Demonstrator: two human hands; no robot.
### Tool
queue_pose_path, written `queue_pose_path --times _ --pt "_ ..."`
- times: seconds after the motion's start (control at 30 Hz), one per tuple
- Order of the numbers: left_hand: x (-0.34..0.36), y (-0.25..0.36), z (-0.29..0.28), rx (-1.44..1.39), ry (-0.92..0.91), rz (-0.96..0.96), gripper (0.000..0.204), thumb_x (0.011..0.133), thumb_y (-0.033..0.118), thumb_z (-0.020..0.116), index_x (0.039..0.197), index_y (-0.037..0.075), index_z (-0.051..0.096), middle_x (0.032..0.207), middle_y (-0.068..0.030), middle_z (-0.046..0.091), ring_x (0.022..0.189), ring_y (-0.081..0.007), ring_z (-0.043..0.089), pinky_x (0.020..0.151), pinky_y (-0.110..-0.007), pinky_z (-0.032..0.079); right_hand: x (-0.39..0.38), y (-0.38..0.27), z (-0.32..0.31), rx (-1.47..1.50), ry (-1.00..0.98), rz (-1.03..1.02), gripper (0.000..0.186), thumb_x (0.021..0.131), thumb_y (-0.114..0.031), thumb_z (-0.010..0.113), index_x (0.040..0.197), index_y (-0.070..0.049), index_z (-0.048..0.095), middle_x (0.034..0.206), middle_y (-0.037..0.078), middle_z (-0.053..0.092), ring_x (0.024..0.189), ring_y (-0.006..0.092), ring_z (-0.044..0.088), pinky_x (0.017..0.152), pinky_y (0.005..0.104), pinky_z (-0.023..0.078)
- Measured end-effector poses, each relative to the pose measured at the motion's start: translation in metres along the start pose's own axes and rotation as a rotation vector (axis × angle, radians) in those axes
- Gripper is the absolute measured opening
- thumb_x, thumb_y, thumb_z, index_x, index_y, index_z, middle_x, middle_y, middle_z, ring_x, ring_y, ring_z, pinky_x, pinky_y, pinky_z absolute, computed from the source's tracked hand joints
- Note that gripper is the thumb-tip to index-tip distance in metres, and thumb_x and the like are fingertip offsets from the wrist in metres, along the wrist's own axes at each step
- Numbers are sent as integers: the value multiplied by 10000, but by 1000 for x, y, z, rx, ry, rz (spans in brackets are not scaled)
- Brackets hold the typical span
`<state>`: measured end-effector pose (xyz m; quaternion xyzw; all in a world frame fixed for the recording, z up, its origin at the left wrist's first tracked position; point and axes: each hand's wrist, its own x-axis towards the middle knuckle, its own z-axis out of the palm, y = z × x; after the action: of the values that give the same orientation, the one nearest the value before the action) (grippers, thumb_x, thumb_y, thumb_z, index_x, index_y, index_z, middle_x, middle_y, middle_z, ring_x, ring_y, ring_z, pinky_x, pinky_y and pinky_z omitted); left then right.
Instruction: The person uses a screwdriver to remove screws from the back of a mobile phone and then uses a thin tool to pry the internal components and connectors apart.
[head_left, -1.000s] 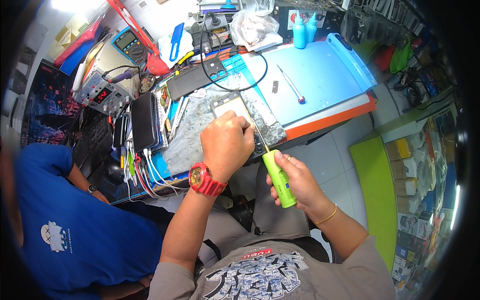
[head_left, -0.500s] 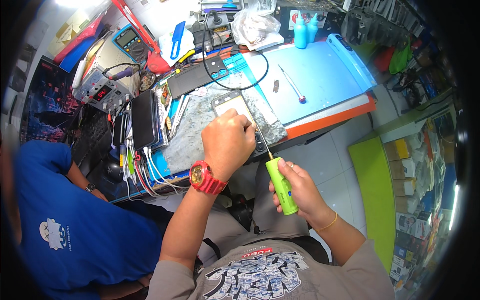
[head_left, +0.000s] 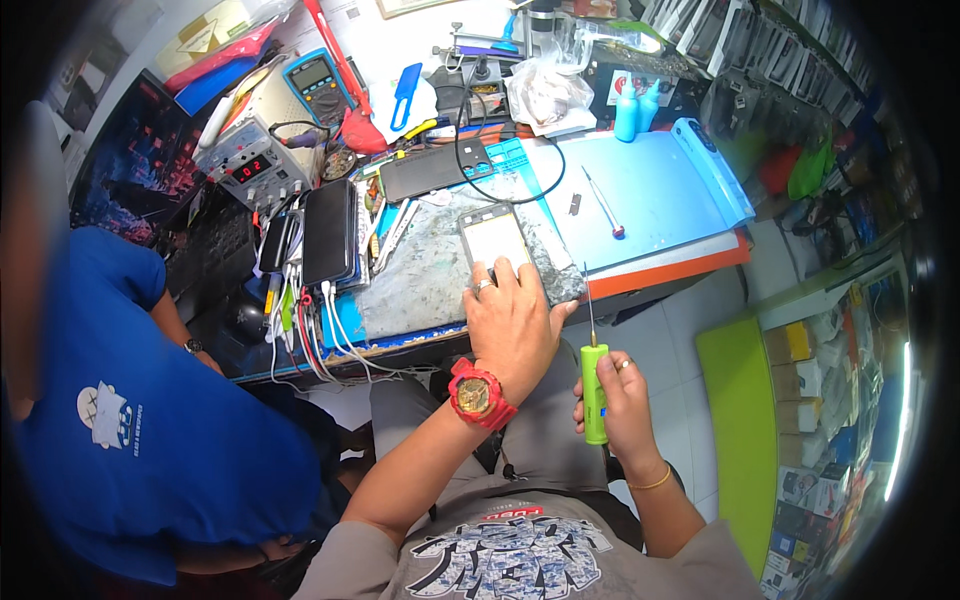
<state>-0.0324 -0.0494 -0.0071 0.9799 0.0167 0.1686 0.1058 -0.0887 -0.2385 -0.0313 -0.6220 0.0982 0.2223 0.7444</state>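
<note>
My left hand [head_left: 515,322], with a red watch on the wrist, rests on the near end of a phone [head_left: 493,238] lying screen-up on a worn grey mat [head_left: 425,285]. Its fingers press the phone's lower edge. My right hand [head_left: 622,400] grips a green-handled screwdriver [head_left: 593,385] with its thin shaft pointing up, held off the bench edge near my lap, apart from the phone.
A blue work mat [head_left: 660,195] carries a red-tipped screwdriver [head_left: 604,203]. A black tablet [head_left: 432,170], power bank [head_left: 328,232], bench power supply [head_left: 250,170], multimeter [head_left: 318,80] and blue bottles [head_left: 638,108] crowd the bench. A person in a blue shirt [head_left: 130,420] sits at my left.
My right hand has drawn the green screwdriver back from the phone, down and to the right. My left hand stays on the phone.
</note>
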Motion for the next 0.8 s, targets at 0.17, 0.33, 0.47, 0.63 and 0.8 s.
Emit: queue_pose_path --times 0.17,0.33,0.47,0.63,0.8 --pt "-8 -29 -7 -122 -60 86 510 878 301 897 1158 -43 644 1272 -257 623 1305 -462 582 1002 -529 577 -25 21 -13 -38 31 -11 347 1196 -409 530 1234 -64 514 915 112 689 626 162 696 516 313 604" --pt "-18 -56 -22 -196 -83 88 498 853 179 903 1212 -36 633 1414 -305 536 1332 -500 564 1058 -543 549 -38 30 -19 -13 27 -28 368 1183 -399 571 1267 -45 516 927 111 690 641 153 692 530 305 601" --pt "-17 -75 -38 -225 -186 121 507 828 122 898 1249 10 639 1478 -298 535 1376 -507 553 1110 -549 515 -39 28 -14 22 12 -17 402 1163 -388 626 1289 -17 535 942 100 695 652 128 681 542 291 587" --pt "8 -127 -60 -236 -409 395 439 834 -7 801 1244 47 653 1522 -212 578 1481 -480 516 1290 -610 355 -37 28 -12 -13 -33 -17 390 1157 -371 646 1288 -17 551 942 88 697 659 119 678 552 275 577" --pt "7 -137 -61 -136 -382 466 395 874 -32 738 1253 44 658 1545 -199 608 1581 -471 441 1304 -627 333 -34 21 -20 -197 -57 -37 386 1140 -334 685 1312 -7 573 948 69 700 663 94 649 578 258 548"
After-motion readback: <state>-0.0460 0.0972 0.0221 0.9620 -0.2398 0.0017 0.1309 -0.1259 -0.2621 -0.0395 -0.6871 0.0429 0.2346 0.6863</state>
